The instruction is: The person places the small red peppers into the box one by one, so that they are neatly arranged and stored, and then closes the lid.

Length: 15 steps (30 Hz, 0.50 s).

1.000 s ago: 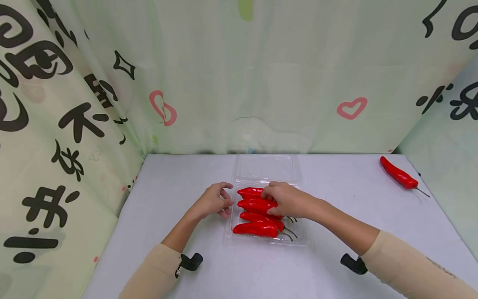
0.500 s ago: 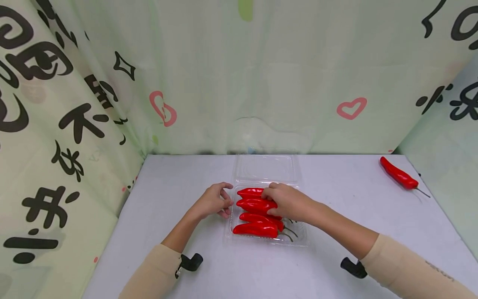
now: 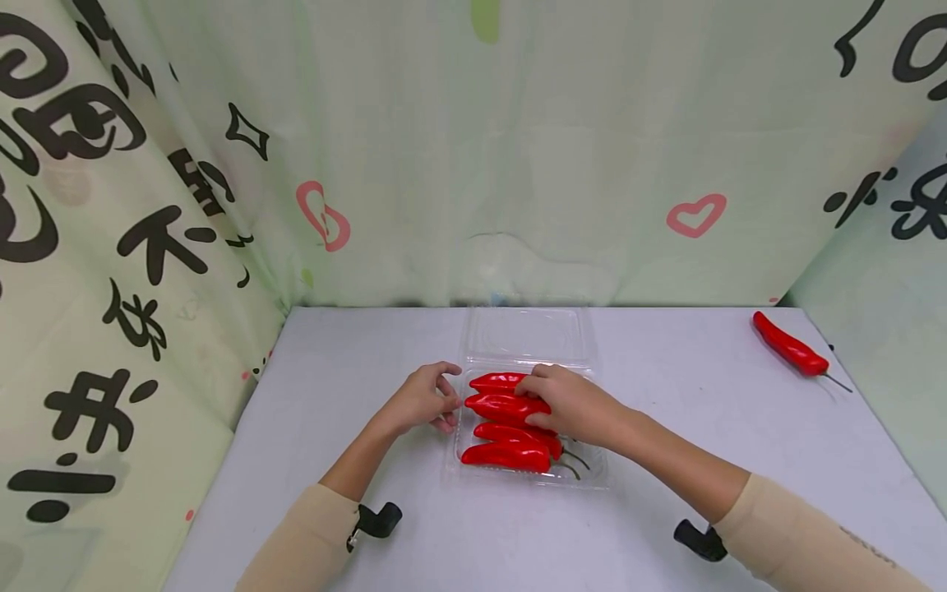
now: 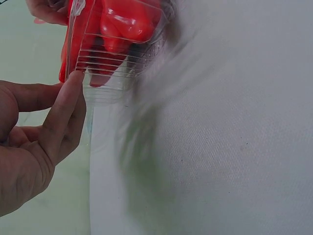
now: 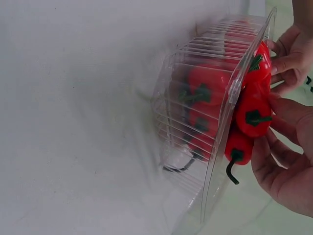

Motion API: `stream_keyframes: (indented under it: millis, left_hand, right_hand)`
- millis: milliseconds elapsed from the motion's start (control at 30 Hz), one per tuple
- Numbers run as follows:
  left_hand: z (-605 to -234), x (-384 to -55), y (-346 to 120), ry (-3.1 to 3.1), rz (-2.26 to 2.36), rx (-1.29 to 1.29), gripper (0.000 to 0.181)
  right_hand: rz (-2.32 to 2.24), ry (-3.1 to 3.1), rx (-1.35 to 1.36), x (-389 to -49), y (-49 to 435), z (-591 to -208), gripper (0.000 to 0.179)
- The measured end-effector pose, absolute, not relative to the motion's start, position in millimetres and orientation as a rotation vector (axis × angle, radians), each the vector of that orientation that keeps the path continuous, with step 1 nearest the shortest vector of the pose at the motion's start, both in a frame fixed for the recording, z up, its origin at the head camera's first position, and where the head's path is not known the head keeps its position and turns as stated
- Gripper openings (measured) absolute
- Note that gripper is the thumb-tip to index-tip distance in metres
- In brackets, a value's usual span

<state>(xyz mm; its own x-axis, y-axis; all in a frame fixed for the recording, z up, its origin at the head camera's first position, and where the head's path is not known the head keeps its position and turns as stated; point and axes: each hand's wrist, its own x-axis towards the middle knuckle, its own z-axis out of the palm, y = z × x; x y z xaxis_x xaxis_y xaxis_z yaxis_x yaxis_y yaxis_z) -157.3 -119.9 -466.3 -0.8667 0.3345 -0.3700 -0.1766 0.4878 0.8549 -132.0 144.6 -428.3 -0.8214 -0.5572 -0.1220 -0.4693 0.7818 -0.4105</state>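
Several red chili peppers (image 3: pixel 510 455) with thin stems lie side by side, heaped above the rim in a clear plastic clamshell box (image 3: pixel 592 475). My right hand (image 3: pixel 573 401) grips one red chili pepper (image 3: pixel 497 406) near its stem end, with thumb and fingers on either side. In the right wrist view, this pepper (image 5: pixel 252 110) sits on top of the others, its green stem outward. My left hand (image 3: pixel 423 400) is at the box's left side, its fingers loosely bent. A fingertip (image 4: pixel 76 78) meets the box's edge in the left wrist view.
Behind the peppers, the box's hinged lid (image 3: pixel 528 333) lies open toward the back edge. A single chili pepper (image 3: pixel 790 344) lies at the far right of the white table (image 3: pixel 333 362). A printed curtain (image 3: pixel 414 164) stands along the back and sides.
The pepper in my right hand has shifted slightly left, and the hand with it has come a little nearer. My left hand stays in place.
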Motion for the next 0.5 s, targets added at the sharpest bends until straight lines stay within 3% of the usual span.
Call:
stream_keyframes:
  millis: [500]
  left_hand:
    - [-468.6,-158.3,-121.1,2.23,1.379,0.136,0.054]
  right_hand:
    - [-0.537,2.747,-0.835,-133.3,145.5,-431.2,0.04]
